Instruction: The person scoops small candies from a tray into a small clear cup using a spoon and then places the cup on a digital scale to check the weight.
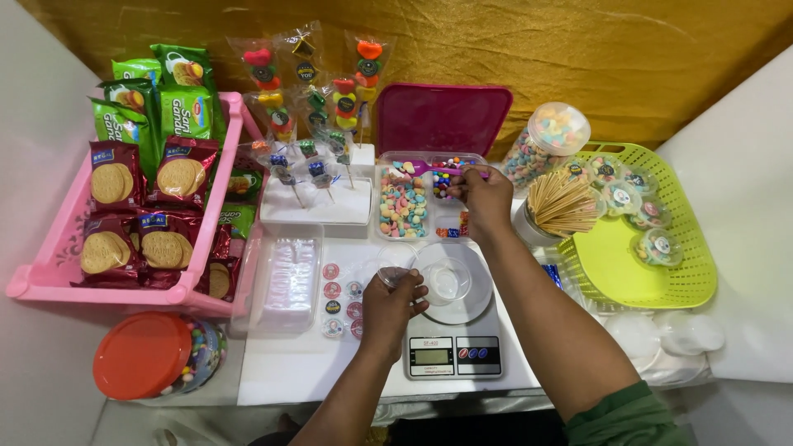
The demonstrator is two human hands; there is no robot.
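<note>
The left hand (pixel 395 299) is hovering at the edge of the kitchen scale (pixel 453 326), fingers pinched together on a small clear lid (pixel 393 276) just left of the clear cup (pixel 444 281) sitting on the scale's round white platform. Up ahead, the right hand (pixel 485 198) is reaching over the divided candy tray (pixel 429 202), fingers closed around the handle of a pink spoon (pixel 429 168) whose bowl is lying over the compartment of round multicoloured candies; the long left compartment is holding pastel sweets. Behind the tray a magenta lid (pixel 442 118) is leaning against the gold cloth backdrop (pixel 578 49). Just right of the working hand, a bundle of wooden skewers (pixel 562 205) is fanning out of a white holder, and beside it a clear jar (pixel 547 140) of pastel candy is lying tilted against a lime-green basket (pixel 652 272) holding small sealed candy cups. On the left, a pink rack (pixel 58 272) is carrying biscuit packets, candy skewers in wrappers are standing in a white foam block (pixel 318 206), round stickers (pixel 333 291) are lying beside the scale, and a jar with an orange lid (pixel 142 355) is sitting at the near corner
</note>
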